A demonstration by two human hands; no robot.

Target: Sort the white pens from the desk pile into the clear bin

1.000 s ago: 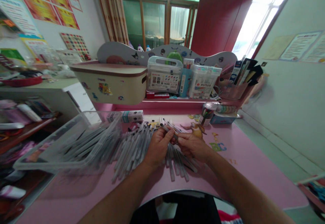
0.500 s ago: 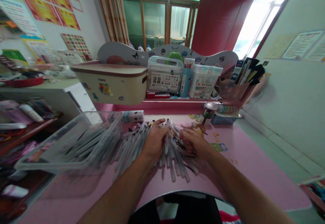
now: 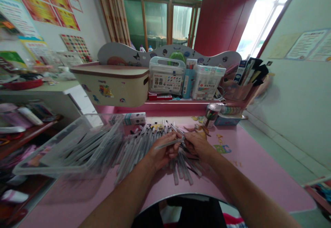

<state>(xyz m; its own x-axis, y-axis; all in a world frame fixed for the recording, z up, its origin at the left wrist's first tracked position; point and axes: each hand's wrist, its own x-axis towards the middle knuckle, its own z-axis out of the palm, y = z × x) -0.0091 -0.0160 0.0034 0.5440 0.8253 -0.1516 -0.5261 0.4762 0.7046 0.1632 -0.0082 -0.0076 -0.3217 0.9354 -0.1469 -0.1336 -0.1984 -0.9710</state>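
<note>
A clear-barrelled pen (image 3: 168, 144) lies slantwise across the fingers of my left hand (image 3: 159, 155), which is closed around it. My right hand (image 3: 198, 144) pinches at the pen's right end; whether a cap is between those fingertips I cannot make out. Under and beside both hands, many similar pens (image 3: 137, 148) are spread on the pink desk (image 3: 261, 172), several with dark ends pointing away from me. To the left, a clear plastic bin (image 3: 54, 170) holds more pens (image 3: 89, 148).
Behind the pens stand a small patterned box (image 3: 134, 118) and a clear jar (image 3: 212, 114). A blue box (image 3: 227, 120) is at the right. The raised shelf carries a lidded cream bin (image 3: 116, 86), a marker case (image 3: 167, 79) and a pink pen holder (image 3: 236, 90).
The pen in my left hand has swung from upright to nearly level. My left hand has turned and lowered, and my right fingers have come to the pen's end.
</note>
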